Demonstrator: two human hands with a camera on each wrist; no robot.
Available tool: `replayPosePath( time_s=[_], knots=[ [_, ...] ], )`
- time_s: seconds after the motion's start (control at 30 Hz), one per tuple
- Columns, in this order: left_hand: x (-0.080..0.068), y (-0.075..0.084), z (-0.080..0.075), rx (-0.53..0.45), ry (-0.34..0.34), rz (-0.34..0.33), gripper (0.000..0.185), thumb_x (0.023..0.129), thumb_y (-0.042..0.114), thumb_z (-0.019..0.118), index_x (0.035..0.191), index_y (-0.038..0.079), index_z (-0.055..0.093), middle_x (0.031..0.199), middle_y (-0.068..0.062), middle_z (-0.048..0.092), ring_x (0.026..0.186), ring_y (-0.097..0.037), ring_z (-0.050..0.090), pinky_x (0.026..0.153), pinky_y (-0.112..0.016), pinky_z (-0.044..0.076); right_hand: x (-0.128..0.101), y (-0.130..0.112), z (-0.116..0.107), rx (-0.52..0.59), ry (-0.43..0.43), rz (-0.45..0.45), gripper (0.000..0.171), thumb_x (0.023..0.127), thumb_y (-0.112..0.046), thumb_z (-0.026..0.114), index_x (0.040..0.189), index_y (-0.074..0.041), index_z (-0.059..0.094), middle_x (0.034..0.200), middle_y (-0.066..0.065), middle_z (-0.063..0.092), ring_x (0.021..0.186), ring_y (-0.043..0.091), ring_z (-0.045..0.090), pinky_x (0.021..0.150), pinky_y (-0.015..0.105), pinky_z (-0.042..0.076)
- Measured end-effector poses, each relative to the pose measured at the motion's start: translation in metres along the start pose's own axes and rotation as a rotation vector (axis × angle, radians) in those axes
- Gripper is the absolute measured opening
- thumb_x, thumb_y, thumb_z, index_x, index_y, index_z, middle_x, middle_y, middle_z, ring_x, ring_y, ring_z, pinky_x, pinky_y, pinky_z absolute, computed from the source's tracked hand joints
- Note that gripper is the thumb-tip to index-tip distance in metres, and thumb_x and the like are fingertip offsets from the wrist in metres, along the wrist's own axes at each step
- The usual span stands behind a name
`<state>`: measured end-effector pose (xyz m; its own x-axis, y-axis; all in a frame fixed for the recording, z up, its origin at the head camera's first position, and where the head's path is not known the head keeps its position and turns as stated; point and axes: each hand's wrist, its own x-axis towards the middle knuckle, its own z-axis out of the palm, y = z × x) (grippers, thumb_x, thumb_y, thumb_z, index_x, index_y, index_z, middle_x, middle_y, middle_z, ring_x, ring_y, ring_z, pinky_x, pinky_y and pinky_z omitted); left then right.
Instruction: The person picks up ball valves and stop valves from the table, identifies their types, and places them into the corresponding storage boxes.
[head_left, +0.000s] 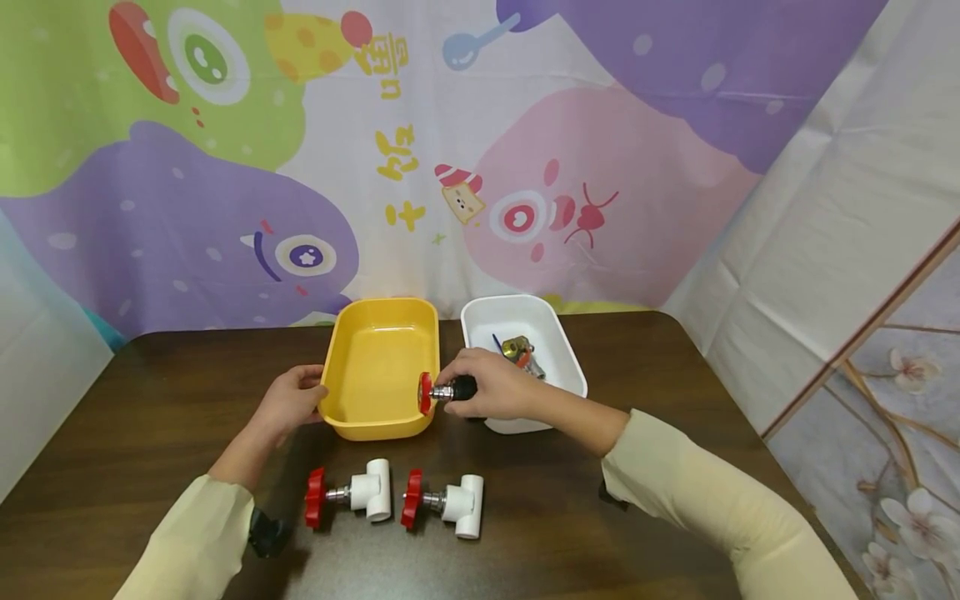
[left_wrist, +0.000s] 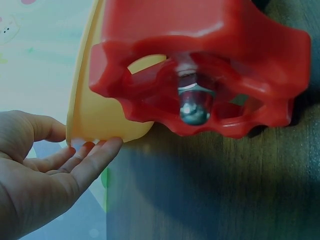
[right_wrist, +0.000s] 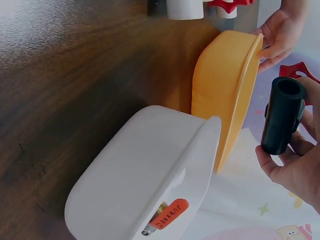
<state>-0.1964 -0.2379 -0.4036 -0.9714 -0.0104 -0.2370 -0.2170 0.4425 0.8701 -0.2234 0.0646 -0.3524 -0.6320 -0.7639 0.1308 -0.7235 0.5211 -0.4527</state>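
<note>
In the head view my right hand (head_left: pixel 495 385) grips a black valve with a red handwheel (head_left: pixel 425 394), held above the gap between the two trays. The right wrist view shows its black tube body (right_wrist: pixel 281 120) between thumb and fingers, one hollow end facing the camera. My left hand (head_left: pixel 291 400) pinches the left edge of a yellow tray (head_left: pixel 382 430), thumb at the rim and fingertips against the outer wall. Nothing lies in the yellow tray. A red handwheel (left_wrist: pixel 200 30) looms close in the left wrist view, covering part of the tray.
Two white tee valves with red handwheels, the left one (head_left: pixel 370 492) and the right one (head_left: pixel 463 505), lie in front of the yellow tray. A white tray (head_left: pixel 567 362) to the right holds a brass valve with an orange-red handle (right_wrist: pixel 170 214). A patterned curtain (head_left: pixel 420 250) hangs behind the table.
</note>
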Motion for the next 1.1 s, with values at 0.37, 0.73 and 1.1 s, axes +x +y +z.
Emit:
replayPosePath(
  time_s=[0.37, 0.73, 1.1],
  knots=[
    [0.0, 0.0, 0.0, 0.006, 0.006, -0.004, 0.051, 0.096, 0.009, 0.041, 0.14, -0.011, 0.025, 0.131, -0.032, 0.04, 0.106, -0.035, 0.056, 0.079, -0.038, 0.057, 0.019, -0.003, 0.002, -0.024, 0.0, -0.013, 0.03, 0.079, -0.025, 0.072, 0.107, -0.014, 0.068, 0.098, 0.001, 0.062, 0.09, 0.012, 0.055, 0.079, 0.023, 0.047],
    [0.001, -0.002, -0.001, 0.001, 0.006, 0.002, 0.051, 0.097, 0.01, 0.041, 0.141, -0.01, 0.025, 0.132, -0.031, 0.04, 0.108, -0.036, 0.056, 0.081, -0.039, 0.056, 0.032, -0.005, 0.003, 0.008, -0.014, -0.006, 0.031, 0.081, -0.024, 0.071, 0.109, -0.011, 0.068, 0.109, 0.004, 0.063, 0.102, 0.016, 0.056, 0.091, 0.029, 0.048],
    [0.001, -0.001, 0.0, -0.001, 0.006, 0.009, 0.051, 0.097, 0.01, 0.04, 0.141, -0.011, 0.025, 0.132, -0.032, 0.039, 0.11, -0.038, 0.055, 0.082, -0.04, 0.056, 0.045, -0.004, 0.009, -0.035, -0.024, -0.008, 0.03, 0.082, -0.026, 0.07, 0.11, -0.013, 0.068, 0.106, 0.003, 0.064, 0.099, 0.015, 0.055, 0.088, 0.028, 0.045]
  ],
)
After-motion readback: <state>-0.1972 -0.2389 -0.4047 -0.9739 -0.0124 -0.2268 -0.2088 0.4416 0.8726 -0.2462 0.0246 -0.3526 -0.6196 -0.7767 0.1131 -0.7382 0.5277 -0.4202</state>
